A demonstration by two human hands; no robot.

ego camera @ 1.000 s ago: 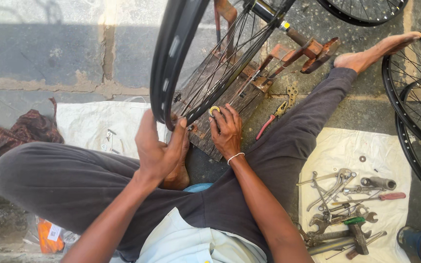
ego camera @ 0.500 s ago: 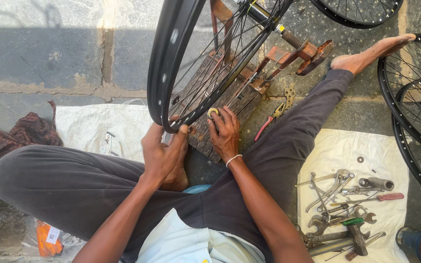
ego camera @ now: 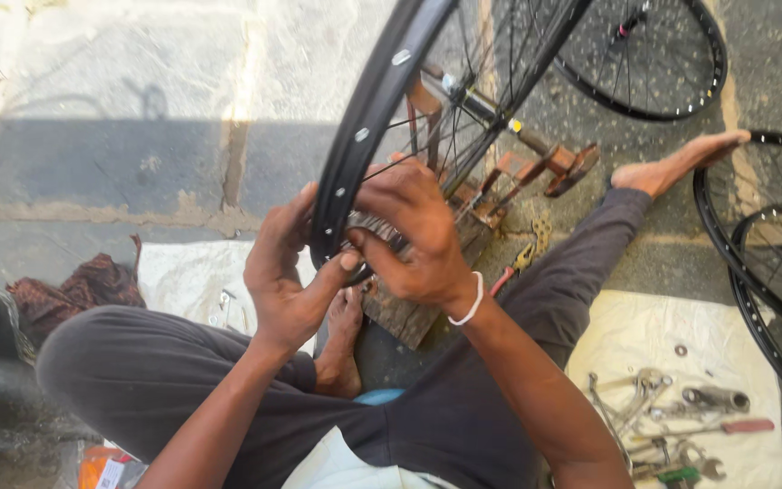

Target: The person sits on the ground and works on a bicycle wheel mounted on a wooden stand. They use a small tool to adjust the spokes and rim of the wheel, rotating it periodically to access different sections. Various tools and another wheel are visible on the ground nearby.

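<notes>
A black bicycle wheel rim (ego camera: 368, 136) with thin spokes stands upright in front of me, resting over a rusty metal stand (ego camera: 536, 172) and a wooden block (ego camera: 409, 312). My left hand (ego camera: 287, 276) grips the lower part of the rim from the left, thumb pressed against its inner edge. My right hand (ego camera: 414, 235), with a white band on the wrist, wraps over the rim from the right, fingers among the spokes. I sit cross-legged on the ground in dark trousers, one bare foot (ego camera: 676, 167) stretched out to the right.
A white cloth (ego camera: 681, 344) at the right holds several wrenches and a red-handled screwdriver (ego camera: 735, 426). More black wheels lie at the top right (ego camera: 653, 63) and right edge (ego camera: 771, 263). A brown rag (ego camera: 74, 290) lies at the left on stone paving. Red-handled pliers (ego camera: 513, 267) lie by the block.
Both hands have risen with the rim and closed around its lower edge; the view has moved closer and shifted, so the wheel now fills the middle.
</notes>
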